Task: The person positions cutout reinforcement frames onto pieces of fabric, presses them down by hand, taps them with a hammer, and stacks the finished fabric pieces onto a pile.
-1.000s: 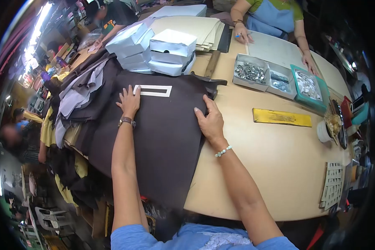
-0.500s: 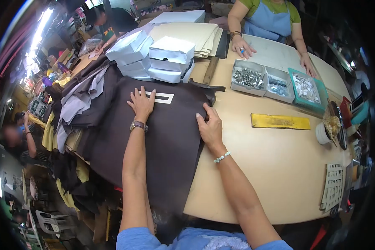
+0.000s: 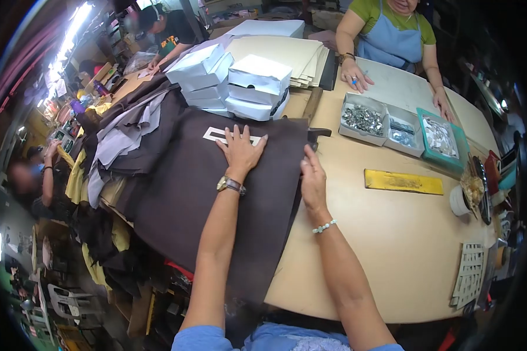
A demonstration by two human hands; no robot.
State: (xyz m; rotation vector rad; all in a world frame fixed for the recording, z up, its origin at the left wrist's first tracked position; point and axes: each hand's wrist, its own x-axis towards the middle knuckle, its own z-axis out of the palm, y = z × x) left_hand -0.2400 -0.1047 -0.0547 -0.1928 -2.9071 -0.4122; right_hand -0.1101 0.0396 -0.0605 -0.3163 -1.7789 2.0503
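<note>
A large dark brown sheet of material point(image 3: 187, 175) lies across the table, its far right corner partly over a hammer point(image 3: 313, 104). My left hand point(image 3: 241, 153) rests on the sheet with fingers spread. Its fingertips cover part of a flat white rectangular frame point(image 3: 215, 134) with a slot in it. At the sheet's right edge is my right hand point(image 3: 314, 184), held edge-on, its fingers stretched out and touching or very close to that edge.
White boxes point(image 3: 257, 88) are stacked behind the sheet. Trays of metal pieces point(image 3: 363, 120) and a teal tray point(image 3: 445, 140) stand at right, near a yellow bar point(image 3: 404, 182). Folded cloth point(image 3: 129, 134) heaps up on the left. A co-worker's hand point(image 3: 357, 76) rests across the table.
My left hand has slid right, onto the white frame. The sheet's far right corner now lies flatter and covers the hammer head. My right hand has turned edge-on. The view has shifted slightly.
</note>
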